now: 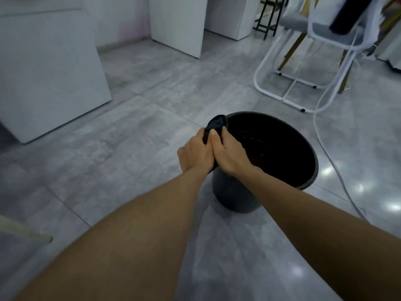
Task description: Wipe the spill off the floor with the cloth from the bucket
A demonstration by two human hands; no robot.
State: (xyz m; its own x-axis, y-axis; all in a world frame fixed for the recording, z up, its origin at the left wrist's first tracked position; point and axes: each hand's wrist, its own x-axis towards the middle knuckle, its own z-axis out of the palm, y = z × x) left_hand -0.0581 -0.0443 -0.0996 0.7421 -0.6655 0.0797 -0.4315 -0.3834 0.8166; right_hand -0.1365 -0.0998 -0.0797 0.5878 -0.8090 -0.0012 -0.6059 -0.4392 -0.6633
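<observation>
A black bucket (303, 148) stands on the grey tiled floor (130, 148), right of centre. Over its left rim I hold a dark cloth (216, 123), bunched up between both hands. My left hand (196, 154) and my right hand (231, 155) press against each other, each closed around the cloth. The cloth's upper end sticks out above my fingers; the rest is hidden in my grip. No spill stands out on the blurred floor.
A white tube-frame chair (288, 83) stands at the back right, with a white cable (325, 144) trailing past the bucket's right side. White cabinets (50, 79) stand at the left and at the back (178, 25). A pale object (26, 233) pokes in at the lower left.
</observation>
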